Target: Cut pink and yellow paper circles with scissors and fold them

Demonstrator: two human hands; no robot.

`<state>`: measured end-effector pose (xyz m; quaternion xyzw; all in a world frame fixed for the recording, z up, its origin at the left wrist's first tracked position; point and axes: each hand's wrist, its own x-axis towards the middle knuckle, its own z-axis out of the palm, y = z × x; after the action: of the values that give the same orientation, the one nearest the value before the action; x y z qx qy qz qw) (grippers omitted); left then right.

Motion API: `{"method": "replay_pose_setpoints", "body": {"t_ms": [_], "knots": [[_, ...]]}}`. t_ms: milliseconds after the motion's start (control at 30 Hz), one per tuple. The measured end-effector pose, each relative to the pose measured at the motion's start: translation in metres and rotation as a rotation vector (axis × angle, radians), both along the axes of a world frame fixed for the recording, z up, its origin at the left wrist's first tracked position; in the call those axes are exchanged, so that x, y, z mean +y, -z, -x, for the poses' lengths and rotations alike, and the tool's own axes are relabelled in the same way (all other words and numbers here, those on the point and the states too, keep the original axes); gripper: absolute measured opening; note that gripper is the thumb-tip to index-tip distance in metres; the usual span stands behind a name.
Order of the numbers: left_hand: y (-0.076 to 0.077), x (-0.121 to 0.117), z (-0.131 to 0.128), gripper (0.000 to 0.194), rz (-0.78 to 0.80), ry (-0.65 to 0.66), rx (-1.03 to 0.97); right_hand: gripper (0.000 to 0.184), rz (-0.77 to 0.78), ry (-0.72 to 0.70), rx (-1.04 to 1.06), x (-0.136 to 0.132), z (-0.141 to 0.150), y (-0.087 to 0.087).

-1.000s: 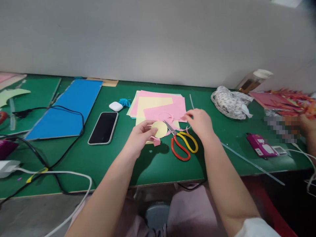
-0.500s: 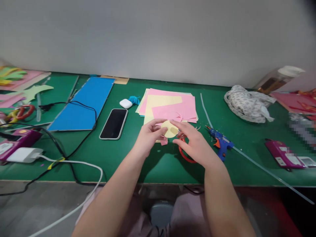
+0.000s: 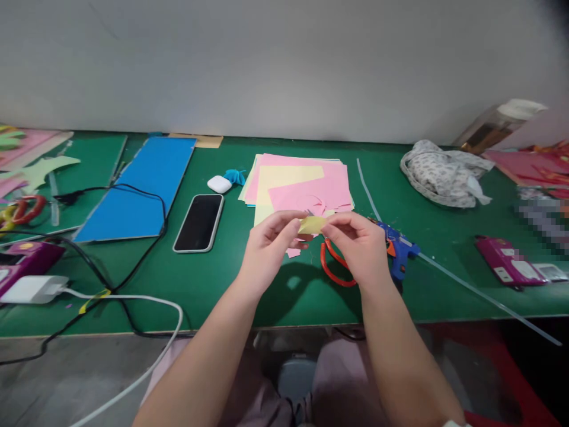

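While both my bare hands meet at the centre of the frame, a small piece of pale-yellow paper (image 3: 312,225) spans the gap between them, thin, matt and slightly curved, raised above the smooth green table (image 3: 237,237). My left hand (image 3: 272,246) has thumb and fingers clamped on its left end; my right hand (image 3: 361,246) pinches the right end between thumb and fingertips. Just below my left fingers lies a pink scrap (image 3: 293,253), small and angular. Beside my right hand, partly hidden by it, shows a rounded red scissor handle (image 3: 336,279), glossy and looped.

Behind my hands spreads a paper stack (image 3: 306,172), flat pink and yellow sheets with edges fanned unevenly. Right of centre rests a hard blue glue gun (image 3: 402,252) with an orange trigger, a long translucent rod (image 3: 489,298) running from it towards the lower right. Left of centre lies a phone (image 3: 198,223), its dark glass face up in a pale rim, near a rounded white case (image 3: 219,184). Farther left stretches a stiff blue board (image 3: 140,190). At the upper right, a speckled cloth (image 3: 442,175) sits bunched in soft folds, near a clear bottle (image 3: 502,124) with a white lid.
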<state>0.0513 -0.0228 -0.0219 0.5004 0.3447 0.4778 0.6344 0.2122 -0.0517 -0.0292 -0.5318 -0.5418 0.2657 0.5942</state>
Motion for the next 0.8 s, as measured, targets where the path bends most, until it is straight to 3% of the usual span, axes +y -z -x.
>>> {"method": "replay_pose_setpoints", "body": {"t_ms": [167, 533, 800], "knots": [[-0.008, -0.014, -0.004, 0.041, -0.134, -0.060, 0.044, 0.007, -0.035, 0.042, 0.139, -0.009, 0.009, -0.009], [-0.028, -0.036, -0.008, 0.032, -0.223, -0.202, -0.002, 0.022, -0.158, 0.050, 0.084, -0.036, 0.020, -0.033], [-0.032, -0.044, -0.003, 0.033, -0.239, -0.207, 0.110, 0.026, -0.189, 0.068, 0.047, -0.043, 0.023, -0.036]]}}
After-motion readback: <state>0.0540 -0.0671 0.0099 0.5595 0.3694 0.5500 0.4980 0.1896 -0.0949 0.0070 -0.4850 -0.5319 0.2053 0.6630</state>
